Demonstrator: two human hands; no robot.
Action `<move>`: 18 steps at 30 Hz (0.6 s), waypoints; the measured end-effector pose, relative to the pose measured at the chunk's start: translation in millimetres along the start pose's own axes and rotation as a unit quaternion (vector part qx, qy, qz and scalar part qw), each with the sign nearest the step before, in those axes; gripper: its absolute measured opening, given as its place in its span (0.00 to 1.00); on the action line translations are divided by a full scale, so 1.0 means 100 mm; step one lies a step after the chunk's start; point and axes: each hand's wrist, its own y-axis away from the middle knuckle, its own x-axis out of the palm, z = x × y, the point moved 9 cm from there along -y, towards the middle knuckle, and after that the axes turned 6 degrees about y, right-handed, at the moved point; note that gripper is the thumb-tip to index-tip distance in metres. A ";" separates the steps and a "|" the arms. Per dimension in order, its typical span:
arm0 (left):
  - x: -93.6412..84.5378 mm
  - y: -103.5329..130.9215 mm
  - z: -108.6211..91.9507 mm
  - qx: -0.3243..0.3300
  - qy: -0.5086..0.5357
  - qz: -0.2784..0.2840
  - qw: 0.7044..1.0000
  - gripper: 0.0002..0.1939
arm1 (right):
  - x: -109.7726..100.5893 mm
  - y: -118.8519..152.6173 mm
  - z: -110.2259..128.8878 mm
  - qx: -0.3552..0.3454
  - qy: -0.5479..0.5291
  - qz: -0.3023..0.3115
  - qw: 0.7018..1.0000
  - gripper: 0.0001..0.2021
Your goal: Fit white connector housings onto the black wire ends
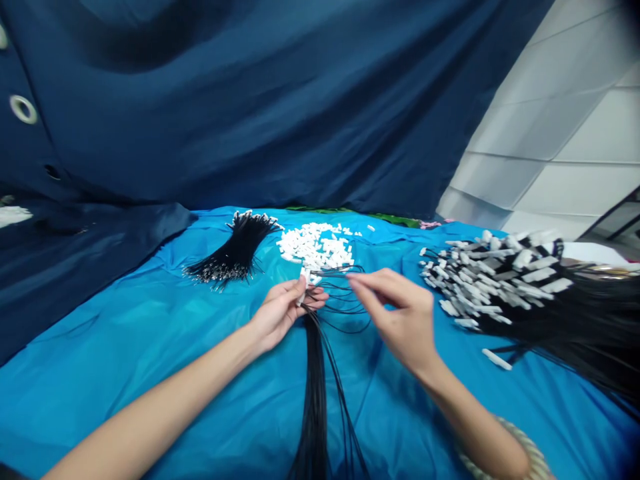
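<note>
My left hand is closed on a white plastic connector, held upright between thumb and fingers. Thin black wires loop out from it to the right, and some cross the fingers. Below the hand a long bundle of black wires hangs down toward me over the blue cloth. My right hand is to the right of the connector, its thumb and forefinger pinched together at a black wire. The wire's tip is too small and blurred to make out.
A pile of loose white connectors lies just beyond my hands. A bundle of black wires with metal-tipped ends rests to its left. At right is a large heap of black wires with white connectors. Blue cloth covers the surface; a dark curtain hangs behind.
</note>
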 end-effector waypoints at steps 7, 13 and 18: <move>0.05 0.02 -0.01 0.004 -0.002 0.010 1.000 0.10 | 0.32 0.18 0.16 -0.122 0.139 0.061 0.981 0.06; 0.06 0.02 -0.02 0.010 -0.005 0.013 1.000 0.11 | 0.31 0.19 0.15 -0.136 0.151 0.060 0.977 0.06; 0.06 0.03 -0.03 0.010 0.002 0.009 1.000 0.11 | 0.31 0.21 0.16 -0.145 0.151 0.061 0.976 0.06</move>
